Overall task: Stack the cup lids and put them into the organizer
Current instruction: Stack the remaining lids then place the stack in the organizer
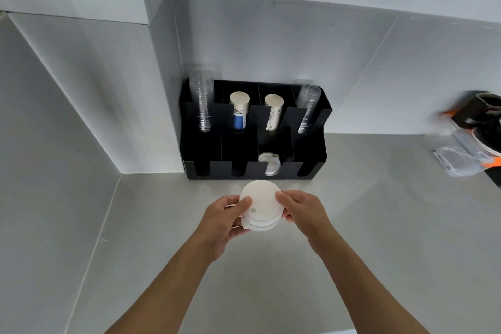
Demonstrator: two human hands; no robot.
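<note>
A stack of white cup lids is held between both my hands just in front of the black organizer. My left hand grips the stack's left side, thumb on top. My right hand grips its right side. The organizer stands against the wall in the corner of the grey counter. In its third front compartment from the left lie white lids. The other front compartments look dark and I cannot see anything in them.
The organizer's back row holds clear plastic cups at the left, two paper cup stacks in the middle and clear cups at the right. A black and orange appliance with clear plastic sits at the right edge. Walls close the left and back.
</note>
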